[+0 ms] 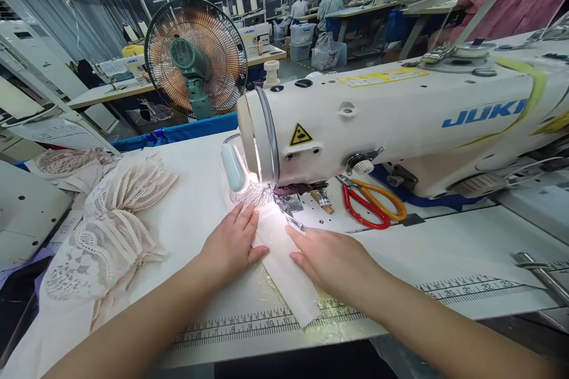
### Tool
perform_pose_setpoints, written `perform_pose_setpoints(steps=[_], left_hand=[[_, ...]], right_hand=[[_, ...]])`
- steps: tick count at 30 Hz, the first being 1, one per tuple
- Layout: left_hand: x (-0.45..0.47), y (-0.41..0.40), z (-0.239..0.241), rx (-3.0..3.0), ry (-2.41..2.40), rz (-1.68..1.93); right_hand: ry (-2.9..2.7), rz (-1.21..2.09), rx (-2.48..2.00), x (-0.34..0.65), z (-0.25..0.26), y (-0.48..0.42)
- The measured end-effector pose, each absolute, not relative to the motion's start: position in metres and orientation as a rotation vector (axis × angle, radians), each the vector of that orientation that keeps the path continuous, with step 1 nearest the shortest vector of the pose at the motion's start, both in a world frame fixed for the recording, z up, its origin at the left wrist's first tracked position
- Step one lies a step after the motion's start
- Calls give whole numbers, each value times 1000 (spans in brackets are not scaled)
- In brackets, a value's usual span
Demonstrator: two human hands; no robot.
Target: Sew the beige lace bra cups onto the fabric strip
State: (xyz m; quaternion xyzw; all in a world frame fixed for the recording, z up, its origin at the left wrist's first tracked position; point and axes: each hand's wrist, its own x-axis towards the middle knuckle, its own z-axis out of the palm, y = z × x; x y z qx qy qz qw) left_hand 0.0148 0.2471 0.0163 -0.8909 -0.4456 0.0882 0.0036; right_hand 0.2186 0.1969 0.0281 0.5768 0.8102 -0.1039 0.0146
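Note:
My left hand [233,243] lies flat on a pale strip of fabric [288,284], fingers stretched towards the needle area and thumb out to the side. My right hand [335,257] rests at the strip's right edge. Its index finger reaches to a small metal piece [296,222] by the presser foot, with the thumb apart from it on the fabric; the other fingers are hidden. White lace [251,194] lies at the far end of the strip, lit by a lamp [234,169]. The JUKI sewing machine's [320,130] head stands over it, hiding the needle.
Red-handled scissors [367,207] and an orange-handled pair [386,198] lie right of the needle area. Gathered lace pieces [115,231] are piled at left. A ruler tape [240,328] runs along the table's front edge. A fan [195,59] stands behind; people work far back.

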Motion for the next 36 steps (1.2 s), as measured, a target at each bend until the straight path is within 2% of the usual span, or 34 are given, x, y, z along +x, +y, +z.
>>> perform_pose_setpoints(steps=[8,13,17,28,36], left_hand=[[15,253,12,-2758,-1334,59],[27,225,21,-2936,-938,-96],[35,203,25,-3056,-716,-82],[35,213,23,-3110,-801,25],[37,215,27,-3141,-715,-121]], right_hand=[[2538,-441,1754,236,31,181],[2711,-496,1552,251,28,164],[2828,-500,1438,257,20,155],[2797,-423,1498,252,18,168],[2848,-300,1510,248,9,183]])
